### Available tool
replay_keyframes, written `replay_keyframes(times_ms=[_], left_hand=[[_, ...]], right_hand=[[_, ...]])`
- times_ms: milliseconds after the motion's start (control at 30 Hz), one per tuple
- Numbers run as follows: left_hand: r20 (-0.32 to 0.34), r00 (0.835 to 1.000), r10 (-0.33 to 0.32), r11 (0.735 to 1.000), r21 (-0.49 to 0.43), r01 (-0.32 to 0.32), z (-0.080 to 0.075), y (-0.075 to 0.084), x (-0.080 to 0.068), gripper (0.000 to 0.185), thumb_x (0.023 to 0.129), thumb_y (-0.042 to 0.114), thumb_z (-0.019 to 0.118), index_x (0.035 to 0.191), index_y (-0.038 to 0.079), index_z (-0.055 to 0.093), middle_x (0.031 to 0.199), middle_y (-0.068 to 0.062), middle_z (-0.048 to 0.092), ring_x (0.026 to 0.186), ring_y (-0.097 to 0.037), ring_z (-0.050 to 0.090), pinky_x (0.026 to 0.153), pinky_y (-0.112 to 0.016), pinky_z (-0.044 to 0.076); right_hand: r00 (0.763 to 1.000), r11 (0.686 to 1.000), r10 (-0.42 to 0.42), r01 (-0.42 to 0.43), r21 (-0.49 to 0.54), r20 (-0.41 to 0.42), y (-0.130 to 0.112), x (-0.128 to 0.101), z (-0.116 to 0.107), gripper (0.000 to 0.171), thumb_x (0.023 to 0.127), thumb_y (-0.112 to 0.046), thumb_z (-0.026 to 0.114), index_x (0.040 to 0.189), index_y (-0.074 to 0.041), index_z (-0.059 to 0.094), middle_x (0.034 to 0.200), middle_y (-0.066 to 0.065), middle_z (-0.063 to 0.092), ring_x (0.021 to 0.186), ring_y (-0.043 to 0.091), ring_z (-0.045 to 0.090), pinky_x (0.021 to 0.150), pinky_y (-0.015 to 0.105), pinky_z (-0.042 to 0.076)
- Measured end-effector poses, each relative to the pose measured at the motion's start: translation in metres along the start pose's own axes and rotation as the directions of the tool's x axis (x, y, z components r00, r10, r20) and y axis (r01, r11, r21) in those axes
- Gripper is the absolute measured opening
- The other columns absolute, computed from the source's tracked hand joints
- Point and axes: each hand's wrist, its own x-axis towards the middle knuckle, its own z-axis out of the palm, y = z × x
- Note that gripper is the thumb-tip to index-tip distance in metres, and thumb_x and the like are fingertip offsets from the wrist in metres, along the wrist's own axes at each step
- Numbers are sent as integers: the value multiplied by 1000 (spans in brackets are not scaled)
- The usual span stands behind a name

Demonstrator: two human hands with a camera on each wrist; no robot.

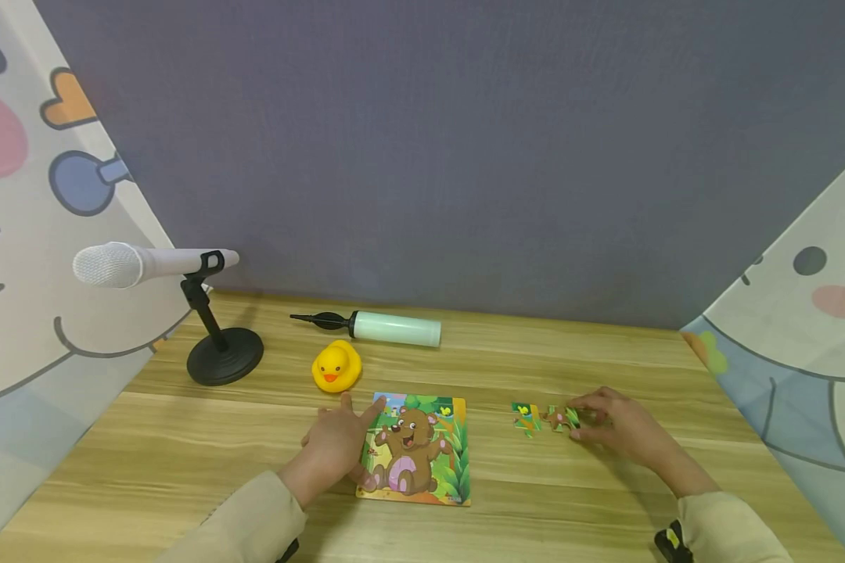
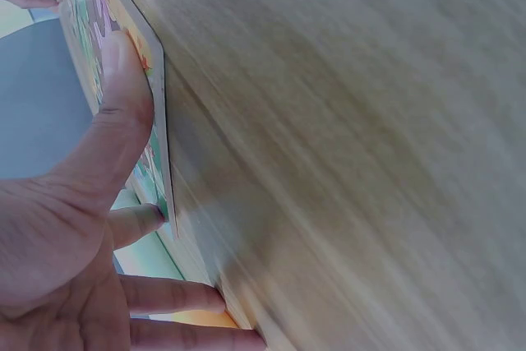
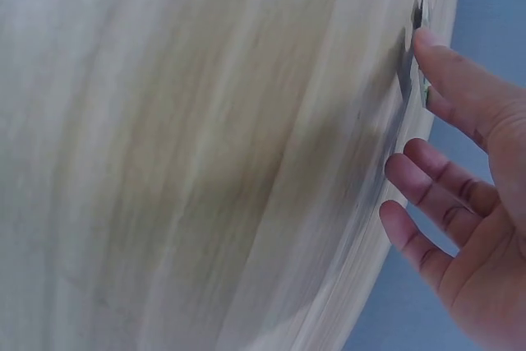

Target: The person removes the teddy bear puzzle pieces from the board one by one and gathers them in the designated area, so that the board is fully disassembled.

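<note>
A square bear jigsaw puzzle point(image 1: 411, 453) lies flat on the wooden table, its picture complete in the tray. My left hand point(image 1: 338, 442) rests at its left side with fingers spread; the thumb point(image 2: 123, 80) presses on the puzzle's near corner and the forefinger touches the far one. To the right, my right hand point(image 1: 620, 428) pinches a brown and green puzzle piece point(image 1: 558, 418) between thumb and forefinger, the other fingers loosely bent. Just left of that piece lies a puzzle piece with a small yellow bird point(image 1: 526, 417). In the right wrist view, the thumb point(image 3: 460, 71) partly hides the held piece.
A yellow rubber duck point(image 1: 336, 367) sits behind my left hand. Beyond it lies a pale green hand pump point(image 1: 394, 328) with a black nozzle. A white microphone point(image 1: 155, 263) on a black stand point(image 1: 225, 356) stands at the far left. A grey partition point(image 1: 451, 156) rises behind the table.
</note>
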Motion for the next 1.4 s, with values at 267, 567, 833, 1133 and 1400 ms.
replay_keyframes(times_ms=[267, 567, 833, 1133, 1400], left_hand=[[-3, 1000, 4, 1000, -15, -4, 1, 0, 0, 119, 51, 37, 96, 156, 21, 42, 151, -34, 41, 122, -62, 51, 64, -66, 58], [-7, 1000, 10, 1000, 8, -10, 2, 0, 2, 120, 50, 40, 95, 157, 22, 42, 151, -34, 41, 122, -62, 51, 63, -64, 58], [-1, 1000, 0, 1000, -14, 0, 1, -1, 1, 121, 50, 40, 95, 157, 22, 41, 152, -35, 39, 122, -63, 50, 64, -65, 58], [-2, 1000, 0, 1000, 15, 1, 2, -3, 3, 121, 51, 42, 95, 157, 23, 41, 153, -34, 39, 122, -62, 51, 63, -64, 59], [4, 1000, -6, 1000, 14, 6, 2, -2, 3, 121, 51, 43, 95, 157, 24, 41, 154, -33, 38, 123, -61, 51, 64, -64, 59]], right_hand=[[999, 1000, 9, -9, -7, 43, 4, -3, 0, 44, 83, -29, 84, 122, -10, 71, 105, 2, 62, 85, 13, 56, 65, 28, 51], [994, 1000, 24, -26, 12, 109, 3, -2, -5, 52, 85, -35, 82, 127, -6, 67, 107, 6, 60, 89, 19, 57, 70, 43, 54], [998, 999, -12, 9, 50, 60, -14, 1, -6, 47, 88, -29, 81, 126, -6, 67, 114, 12, 64, 94, 27, 66, 72, 43, 59], [999, 985, -39, 33, 170, 33, -48, 4, 6, 43, 89, -29, 80, 123, -5, 69, 111, 3, 67, 91, 18, 62, 68, 26, 54], [999, 966, -42, 33, 257, 29, -85, 7, 19, 40, 89, -33, 80, 120, -9, 72, 111, 3, 67, 89, 15, 63, 69, 27, 53]])
